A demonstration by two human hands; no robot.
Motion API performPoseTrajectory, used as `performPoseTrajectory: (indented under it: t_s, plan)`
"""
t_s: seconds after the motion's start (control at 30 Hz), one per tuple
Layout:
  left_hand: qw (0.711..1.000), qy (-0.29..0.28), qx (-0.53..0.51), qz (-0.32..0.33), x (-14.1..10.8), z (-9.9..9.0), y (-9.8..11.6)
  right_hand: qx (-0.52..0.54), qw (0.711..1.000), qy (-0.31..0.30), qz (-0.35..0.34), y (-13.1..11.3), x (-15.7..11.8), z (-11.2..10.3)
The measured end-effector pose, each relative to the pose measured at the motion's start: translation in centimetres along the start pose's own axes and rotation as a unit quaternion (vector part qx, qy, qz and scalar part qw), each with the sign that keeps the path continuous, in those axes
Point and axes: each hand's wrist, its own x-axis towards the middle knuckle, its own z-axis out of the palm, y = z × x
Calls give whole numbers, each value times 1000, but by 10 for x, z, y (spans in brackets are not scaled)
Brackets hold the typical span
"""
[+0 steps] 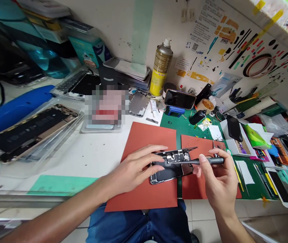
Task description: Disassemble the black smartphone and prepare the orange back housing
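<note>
An opened phone (pixel 168 173) lies on a red-brown mat (pixel 144 195), with its dark inner parts showing and a thin panel raised along its far side. My left hand (pixel 136 165) is closed on the phone's left end, its fingers over the top and edge. In my right hand (pixel 220 179) is a dark screwdriver (pixel 212 160), gripped between thumb and fingers, its thin shaft pointing left over the phone's inner parts. Whether the tip touches a screw is too small to tell. A slim metal tool (pixel 214 148) sticks up behind the right fingers.
A second red-brown mat (pixel 192 189) lies under the right hand on a green work mat (pixel 170 126). Behind stand a yellow spray can (pixel 161 67) and a phone on a blue stand (pixel 175 110). Other phone parts (pixel 32 131) lie left; hand tools (pixel 263 179) and a white phone (pixel 281 187) right.
</note>
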Motion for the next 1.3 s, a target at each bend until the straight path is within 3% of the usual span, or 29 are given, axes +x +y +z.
performPoseTrajectory:
  t_s: [0.3, 0.5, 0.6, 0.67, 0.8, 0.9, 1.07, 1.2, 1.3]
  plan:
    - [1000, 2, -13, 4, 3, 0, 3, 62, 998, 6, 28, 0, -10, 23]
    - [1000, 2, 0, 20, -1, 0, -3, 90, 995, 20, 39, -11, -7, 4]
    - [1000, 8, -1, 18, -2, 0, -3, 131, 991, -9, 37, -21, -7, -4]
    - [1000, 11, 0, 14, -3, 0, -3, 100, 993, -39, 51, -24, -9, 1]
    - [1000, 2, -3, 8, -4, 1, -4, -68, 992, -97, 36, -21, -14, 28]
    - [1000, -4, 4, 6, -4, 1, -5, -105, 989, -99, 18, -18, -12, 39]
    - [1000, 0, 27, 1, -5, 0, -6, -55, 997, -45, 19, -15, -2, 15]
    - [999, -1, 39, 11, -3, 0, -5, -47, 998, -31, -25, -9, 5, -9]
    - [999, 3, 45, 22, -1, 0, -4, -52, 995, -46, -66, 0, 9, -14]
